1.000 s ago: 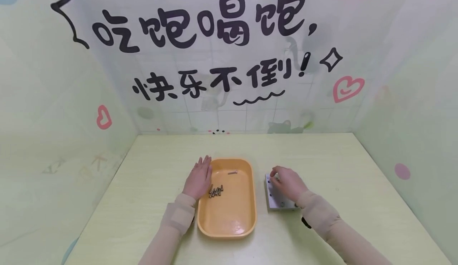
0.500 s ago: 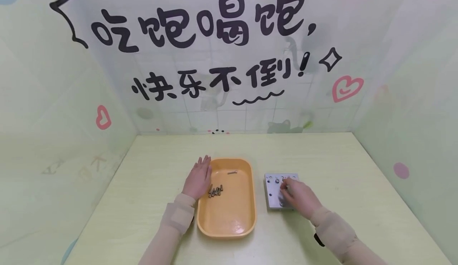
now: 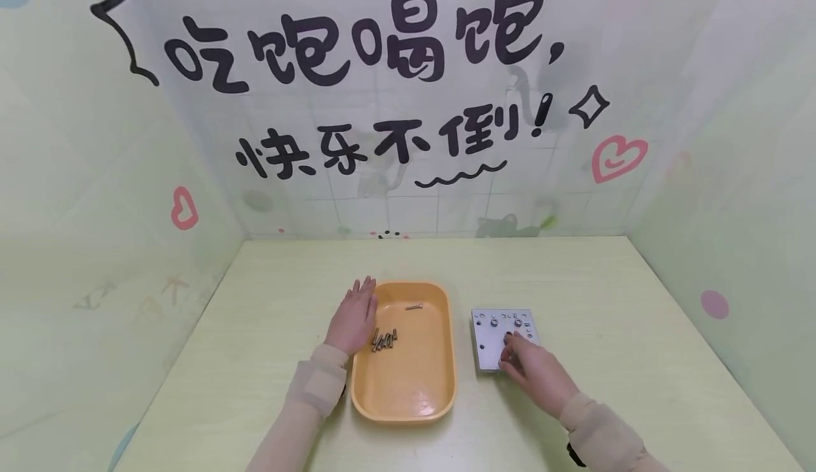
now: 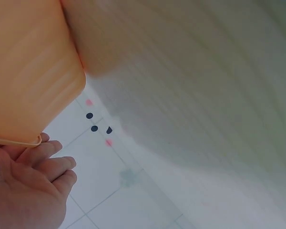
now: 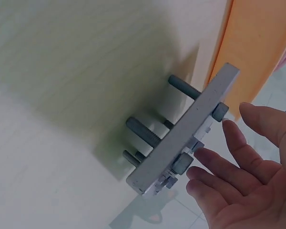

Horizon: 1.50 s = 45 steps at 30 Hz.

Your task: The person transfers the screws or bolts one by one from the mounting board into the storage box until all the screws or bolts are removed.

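Observation:
My left hand (image 3: pixel 353 318) rests along the left rim of an orange tray (image 3: pixel 408 415), its fingers fairly straight; the left wrist view shows these fingers (image 4: pixel 52 167) touching the rim from outside. Beside the tray is a grey metal plate (image 3: pixel 492 348) with holes. Several bolts pass through it, their threaded shanks (image 5: pixel 144 132) sticking out below. My right hand (image 3: pixel 538 373) is over the plate's near right part. In the right wrist view its thumb and index finger are parted close to a bolt head (image 5: pixel 220 112), with nothing gripped; whether they touch it I cannot tell.
Inside the tray, several screws (image 3: pixel 384 341) lie in a cluster at the left, and one single screw (image 3: pixel 414 307) lies near the far end. A pale table (image 3: pixel 287 273) bears everything, with printed walls (image 3: pixel 408 210) at the back and sides.
My right hand has moved from the plate's far edge toward its near right part, uncovering bolt heads along the far side. The left hand and the tray stay where they were.

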Available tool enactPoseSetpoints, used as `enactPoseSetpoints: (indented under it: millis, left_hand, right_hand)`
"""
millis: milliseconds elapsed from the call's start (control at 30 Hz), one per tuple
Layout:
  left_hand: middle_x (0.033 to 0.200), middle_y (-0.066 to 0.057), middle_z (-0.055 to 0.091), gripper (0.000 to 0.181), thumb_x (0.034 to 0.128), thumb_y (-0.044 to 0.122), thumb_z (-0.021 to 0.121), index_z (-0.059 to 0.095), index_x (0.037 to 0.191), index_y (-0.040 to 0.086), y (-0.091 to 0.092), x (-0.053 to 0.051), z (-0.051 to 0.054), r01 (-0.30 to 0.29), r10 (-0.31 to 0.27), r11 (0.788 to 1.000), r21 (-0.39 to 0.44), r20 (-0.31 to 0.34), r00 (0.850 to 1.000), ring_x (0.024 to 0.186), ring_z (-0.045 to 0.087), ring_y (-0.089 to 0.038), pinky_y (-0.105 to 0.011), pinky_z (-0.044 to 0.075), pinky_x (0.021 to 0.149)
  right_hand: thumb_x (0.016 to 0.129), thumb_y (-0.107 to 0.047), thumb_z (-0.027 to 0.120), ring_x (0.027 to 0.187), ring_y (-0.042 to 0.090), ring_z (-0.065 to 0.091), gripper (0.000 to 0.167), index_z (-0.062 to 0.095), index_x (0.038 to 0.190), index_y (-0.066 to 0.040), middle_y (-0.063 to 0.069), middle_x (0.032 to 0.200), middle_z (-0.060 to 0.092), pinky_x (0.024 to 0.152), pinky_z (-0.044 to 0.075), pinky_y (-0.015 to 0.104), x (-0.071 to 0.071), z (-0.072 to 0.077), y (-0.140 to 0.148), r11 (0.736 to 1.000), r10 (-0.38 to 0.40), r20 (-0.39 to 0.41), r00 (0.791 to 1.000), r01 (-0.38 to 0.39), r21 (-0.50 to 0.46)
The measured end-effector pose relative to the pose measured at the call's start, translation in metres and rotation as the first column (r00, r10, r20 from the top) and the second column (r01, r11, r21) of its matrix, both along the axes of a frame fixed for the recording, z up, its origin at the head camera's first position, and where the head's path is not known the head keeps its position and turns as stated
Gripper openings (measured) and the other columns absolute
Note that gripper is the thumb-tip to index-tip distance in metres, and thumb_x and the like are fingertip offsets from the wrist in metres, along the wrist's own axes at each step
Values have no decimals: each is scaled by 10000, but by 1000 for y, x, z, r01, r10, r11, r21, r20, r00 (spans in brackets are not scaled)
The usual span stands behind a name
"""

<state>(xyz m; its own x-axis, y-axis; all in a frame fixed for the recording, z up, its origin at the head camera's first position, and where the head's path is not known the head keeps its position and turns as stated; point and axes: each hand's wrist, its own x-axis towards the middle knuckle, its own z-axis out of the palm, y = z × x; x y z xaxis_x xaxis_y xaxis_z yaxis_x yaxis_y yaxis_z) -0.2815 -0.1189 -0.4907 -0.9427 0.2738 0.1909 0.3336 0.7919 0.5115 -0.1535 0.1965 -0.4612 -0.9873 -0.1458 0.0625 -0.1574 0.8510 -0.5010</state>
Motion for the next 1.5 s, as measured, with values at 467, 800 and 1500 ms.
enactPoseSetpoints:
  millis: [467,800,1500]
  left_hand:
    - [1536,-235,376,478,1084,215,333,395,1460,-75,0,2,-2,-5,5,1000,6,4,1000,1450,296,-428,-535,230,1221]
    - [1539,-232,372,478,1084,215,333,394,1461,-73,0,2,-1,-5,5,1000,3,3,1000,1450,297,-428,-532,230,1222]
    - [1537,-226,378,478,1083,210,331,390,1463,-74,1,3,1,-11,11,1000,-3,4,1000,1451,301,-421,-522,230,1225]
  right_hand:
    - [870,-61,716,1156,423,626,169,652,1010,9,226,1135,686,974,537,492,5,-4,10,1000,-26,-75,997,27,9]
    - [878,-82,710,1276,519,487,101,645,945,-44,320,1262,607,1062,414,616,8,-5,38,996,-92,-62,994,92,-2]
    - [914,-60,668,1236,531,512,62,640,960,-29,349,1296,568,1035,440,624,10,-10,48,986,-165,-8,986,165,-8]
